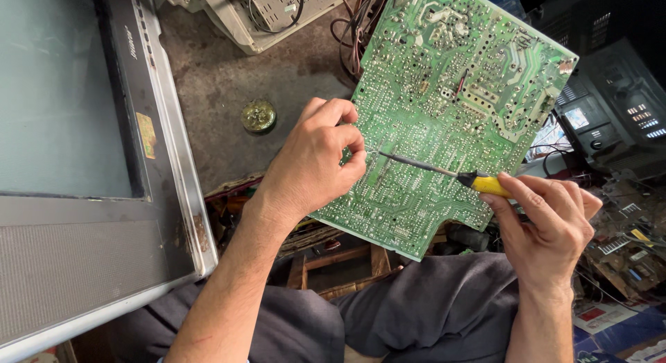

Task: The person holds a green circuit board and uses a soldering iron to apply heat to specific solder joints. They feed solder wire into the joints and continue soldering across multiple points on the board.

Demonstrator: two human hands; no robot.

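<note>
Head view: right hand (548, 224) grips soldering iron (444, 172), tip pointing left onto circuit board (444, 92) that left hand (316, 158) pinches.

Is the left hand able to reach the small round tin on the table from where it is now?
Probably yes: the left hand rests on the green circuit board, and the round tin lies close by on bare table with nothing between.

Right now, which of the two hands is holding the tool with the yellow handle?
The right hand holds the soldering iron by its yellow handle. The left hand has none; it rests on the green circuit board.
</note>
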